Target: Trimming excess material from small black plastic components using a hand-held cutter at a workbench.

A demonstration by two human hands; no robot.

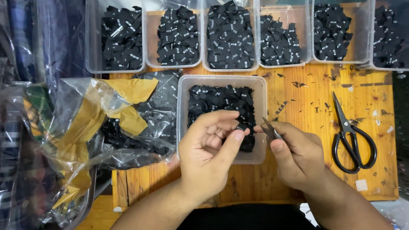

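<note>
— Two hands busy? 
— Yes: left hand (211, 142) pinches a black label (241, 127) over the clear tub (183, 91); right hand (297, 154) grips small snips (270, 129) (mid-trim, probably). Next needs steady alignment.

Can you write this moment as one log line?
left hand: pinches black label | right hand: holds small snips | under hands: tub of labels

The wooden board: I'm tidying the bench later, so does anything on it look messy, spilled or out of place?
Yes. Black fabric scraps and white flecks litter the wooden board between the clear tubs and the black scissors. At left, a crumpled plastic bag of black labels slumps over the board's edge.
</note>
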